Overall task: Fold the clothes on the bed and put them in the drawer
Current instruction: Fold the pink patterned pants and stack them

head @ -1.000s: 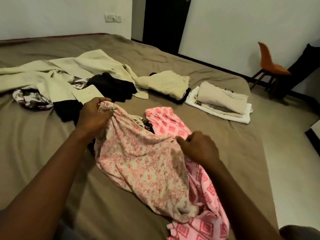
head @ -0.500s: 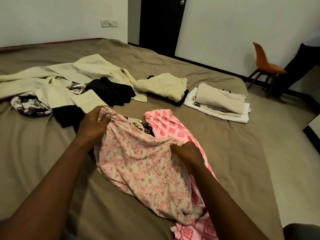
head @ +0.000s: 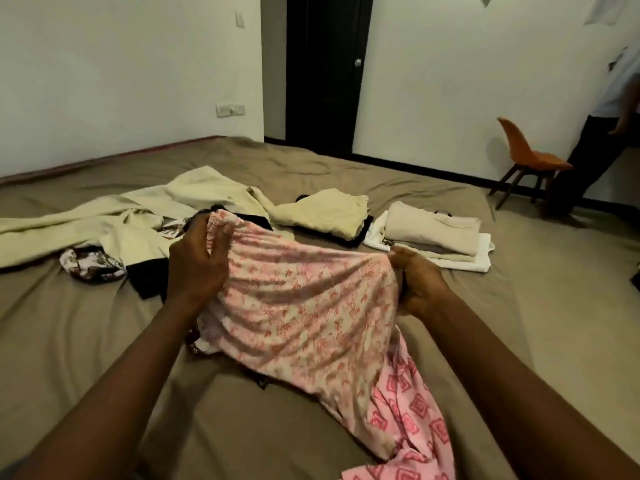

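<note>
Hands: left hand (head: pixel 197 268) and right hand (head: pixel 420 284) grip floral garment (head: pixel 304 306) stretched between them. Risk: trailing hem snags pink patterned cloth (head: pixel 412 420) beneath right forearm, dragging it along.

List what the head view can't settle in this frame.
- Drawer: not in the head view at all.
- Pink square-print garment: mostly under the floral cloth, cut off by the bottom edge.
- Right hand: fingertips buried in the floral cloth.
- Black garment: partly behind the left hand.
- Bystander: cropped by the right edge.
</note>
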Available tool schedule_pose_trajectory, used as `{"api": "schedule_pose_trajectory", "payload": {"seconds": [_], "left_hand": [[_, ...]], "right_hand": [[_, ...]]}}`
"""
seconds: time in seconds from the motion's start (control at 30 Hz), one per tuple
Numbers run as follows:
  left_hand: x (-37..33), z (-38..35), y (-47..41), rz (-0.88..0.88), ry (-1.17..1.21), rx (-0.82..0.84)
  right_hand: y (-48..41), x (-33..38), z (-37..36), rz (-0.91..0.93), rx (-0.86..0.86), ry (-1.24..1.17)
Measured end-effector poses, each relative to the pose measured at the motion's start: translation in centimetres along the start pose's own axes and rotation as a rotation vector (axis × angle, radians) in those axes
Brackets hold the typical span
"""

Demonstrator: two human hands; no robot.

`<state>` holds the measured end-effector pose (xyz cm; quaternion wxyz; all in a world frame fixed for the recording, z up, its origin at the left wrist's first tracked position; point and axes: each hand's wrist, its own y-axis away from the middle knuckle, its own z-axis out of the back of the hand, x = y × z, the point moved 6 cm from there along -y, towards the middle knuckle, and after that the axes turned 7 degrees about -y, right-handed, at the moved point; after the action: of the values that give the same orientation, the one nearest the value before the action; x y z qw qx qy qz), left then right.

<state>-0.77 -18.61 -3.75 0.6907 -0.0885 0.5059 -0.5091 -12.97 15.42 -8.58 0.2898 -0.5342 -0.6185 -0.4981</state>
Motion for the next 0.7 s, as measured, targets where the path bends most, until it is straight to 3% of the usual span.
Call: {"api": "schedule_pose_trajectory", "payload": {"seconds": [0.1, 0.17, 0.27, 0.4, 0.57, 0.7], "left_hand": [[-6.6, 3.4, -2.3, -0.129, 0.045, -0.15], [-10.1, 5.0, -3.8, -0.197, 0.091, -0.231], [-13.4, 5.2, -5.4, -0.22, 0.053, -0.186], [-17.8, 6.7, -5.3, -0.261, 0.149, -0.307], [-20.7, 5.5, -4.5, -0.233, 0.232, -0.215], [-21.3, 3.3, -2.4, -0.251, 0.401, 0.006]], "right_hand": [[2.7, 8.9, 0.5, 0.411, 0.047, -0.108], [5.0, 13.2, 1.0, 0.615, 0.098, -0.028], [6.8, 16.4, 2.8, 0.659, 0.078, -0.019], [9.4, 20.2, 5.3, 0.825, 0.0, -0.05], [11.4, 20.8, 9.8, 1.009, -0.379, -0.055], [12.0, 20.7, 12.2, 1.148, -0.457, -0.076]]}}
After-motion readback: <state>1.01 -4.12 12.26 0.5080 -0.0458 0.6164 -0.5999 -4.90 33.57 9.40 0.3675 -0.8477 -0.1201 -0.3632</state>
